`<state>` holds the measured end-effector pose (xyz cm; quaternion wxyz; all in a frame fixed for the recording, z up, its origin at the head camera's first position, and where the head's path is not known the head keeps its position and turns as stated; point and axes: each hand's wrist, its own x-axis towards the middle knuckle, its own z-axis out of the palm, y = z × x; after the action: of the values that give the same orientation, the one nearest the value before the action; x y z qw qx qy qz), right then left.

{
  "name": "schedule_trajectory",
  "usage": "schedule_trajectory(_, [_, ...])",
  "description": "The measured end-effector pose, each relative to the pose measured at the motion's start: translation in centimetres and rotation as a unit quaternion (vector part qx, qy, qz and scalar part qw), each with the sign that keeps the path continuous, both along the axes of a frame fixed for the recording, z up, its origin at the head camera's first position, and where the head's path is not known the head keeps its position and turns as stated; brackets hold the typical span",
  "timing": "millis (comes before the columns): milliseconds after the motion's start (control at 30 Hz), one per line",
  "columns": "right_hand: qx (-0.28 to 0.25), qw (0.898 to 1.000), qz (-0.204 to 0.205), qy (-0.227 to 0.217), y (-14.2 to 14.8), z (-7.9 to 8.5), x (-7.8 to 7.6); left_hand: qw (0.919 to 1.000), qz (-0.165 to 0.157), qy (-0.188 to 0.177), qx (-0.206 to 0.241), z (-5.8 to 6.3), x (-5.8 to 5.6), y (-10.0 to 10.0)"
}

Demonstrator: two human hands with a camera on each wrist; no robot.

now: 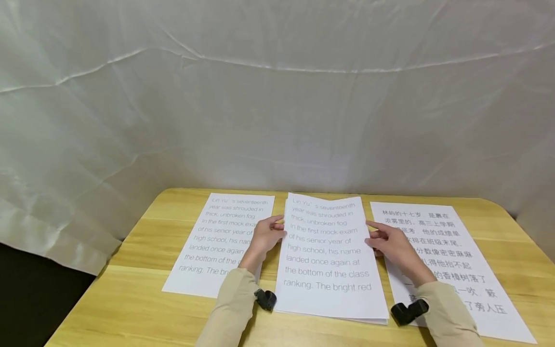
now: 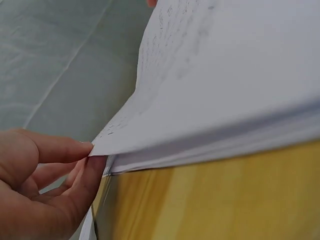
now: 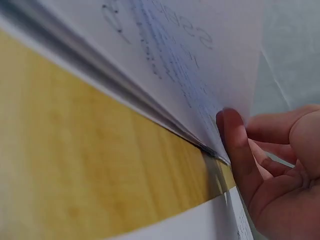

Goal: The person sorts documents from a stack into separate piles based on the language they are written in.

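A printed sheet of paper (image 1: 327, 303) with English text lies at the middle, on top of a small stack whose lower edges (image 2: 145, 165) show in the left wrist view. My left hand (image 1: 265, 237) pinches this top sheet at its left edge between thumb and fingers. On the opposite edge, my right hand (image 1: 392, 245) pinches it too, thumb on the printed face in the right wrist view. Between the hands the sheet bows, its far edge dipping in the middle. It stands raised off the sheets below along the sides.
To the left lies another sheet with the same English text (image 1: 195, 282), partly under my left forearm. A sheet with Chinese text (image 1: 498, 325) lies to the right, overlapped by my right arm. All are on a wooden table (image 1: 138, 270); a pale cloth (image 1: 277, 120) hangs behind.
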<state>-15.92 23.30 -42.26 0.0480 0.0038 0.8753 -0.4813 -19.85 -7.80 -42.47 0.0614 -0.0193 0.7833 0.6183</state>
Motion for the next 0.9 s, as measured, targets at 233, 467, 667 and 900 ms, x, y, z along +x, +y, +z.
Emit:
schedule_trajectory(233, [-0.047, 0.999, -0.002, -0.013, 1.2, 0.6, 0.3, 0.9991, -0.007, -0.011, 0.039, 0.1, -0.1, 0.0])
schedule_trajectory(467, [-0.084, 0.996, -0.007, -0.017, 1.8, 0.9, 0.5, 0.9964, -0.017, -0.03, 0.078, 0.3, -0.1, -0.1])
schedule_trajectory(667, [-0.085, 0.996, -0.003, -0.024, 1.9, 0.8, 0.6, 0.9957, -0.024, -0.033, 0.084, 0.4, -0.1, 0.0])
schedule_trajectory(900, [-0.074, 0.997, -0.008, -0.023, 2.1, 0.6, 0.6, 0.9965, -0.023, -0.02, 0.077, 0.3, 0.1, 0.2])
